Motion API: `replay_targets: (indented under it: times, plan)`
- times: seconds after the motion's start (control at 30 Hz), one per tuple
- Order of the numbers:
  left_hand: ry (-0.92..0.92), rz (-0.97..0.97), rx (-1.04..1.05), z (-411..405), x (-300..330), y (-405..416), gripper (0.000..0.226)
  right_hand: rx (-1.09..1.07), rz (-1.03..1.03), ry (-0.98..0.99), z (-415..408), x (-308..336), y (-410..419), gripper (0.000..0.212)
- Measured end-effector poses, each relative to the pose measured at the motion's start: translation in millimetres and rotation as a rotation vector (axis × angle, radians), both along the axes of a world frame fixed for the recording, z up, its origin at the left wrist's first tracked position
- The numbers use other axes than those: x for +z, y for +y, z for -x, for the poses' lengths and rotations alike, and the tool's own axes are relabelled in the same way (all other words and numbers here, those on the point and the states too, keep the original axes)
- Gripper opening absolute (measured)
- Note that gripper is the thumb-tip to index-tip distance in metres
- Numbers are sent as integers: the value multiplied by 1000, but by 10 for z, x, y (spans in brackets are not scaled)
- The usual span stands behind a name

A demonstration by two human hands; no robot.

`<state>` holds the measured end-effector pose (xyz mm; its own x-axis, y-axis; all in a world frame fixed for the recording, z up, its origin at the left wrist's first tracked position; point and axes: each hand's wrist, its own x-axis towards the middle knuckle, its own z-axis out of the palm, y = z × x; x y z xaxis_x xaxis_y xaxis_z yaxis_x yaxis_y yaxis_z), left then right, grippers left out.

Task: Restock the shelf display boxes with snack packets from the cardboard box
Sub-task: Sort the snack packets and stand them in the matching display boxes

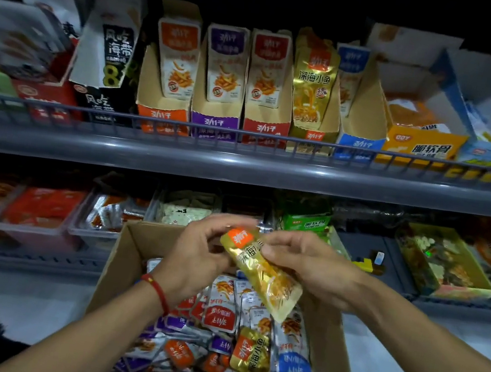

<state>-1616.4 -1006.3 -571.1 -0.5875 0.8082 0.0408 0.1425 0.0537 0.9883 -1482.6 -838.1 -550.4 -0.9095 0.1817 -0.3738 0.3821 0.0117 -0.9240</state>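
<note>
While both hands (258, 261) grip a gold packet (262, 274) — cardboard box (330, 357) brims.

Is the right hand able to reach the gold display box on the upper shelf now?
Probably yes: the right hand, with the left hand, holds a gold packet, and nothing stands before the gold display box.

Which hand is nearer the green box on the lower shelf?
Right. The right hand sits just below the green box; the left hand is farther off to its lower left.
</note>
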Motion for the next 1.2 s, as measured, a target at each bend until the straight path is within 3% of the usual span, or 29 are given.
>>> replay_targets:
  times: [0.07,0.13,0.2,0.27,0.4,0.57,0.67,0.9,1.03,1.2]
  plan:
    - [-350,-29,80,-63,52,-17,49,-147,21,100,-14,67,-36,14]
    - [-700,-46,26,-141,98,-46,43,-266,-6,169,-19,92,-69,11]
    - [-776,-33,-106,-201,110,-67,44,-336,-6,211,-27,100,-117,13]
    - [-681,-2,-135,-252,158,-77,45,-397,-5,220,-32,94,-153,15]
    - [-429,88,18,-285,178,-63,43,-471,-13,188,-9,106,-140,22]
    - [-358,88,18,-246,191,-106,33,-551,-101,277,-43,210,-33,24]
    - [-433,28,18,-233,219,-133,26,-583,-185,292,-80,247,38,18]
    - [-433,-78,42,-198,287,-124,29,-554,-154,232,-160,372,146,16]
    - [-446,-125,111,-136,345,-132,24,-490,-381,329,-153,822,270,10]
    - [-386,-53,128,-72,426,-144,16,-542,-929,547,120,1636,693,10]
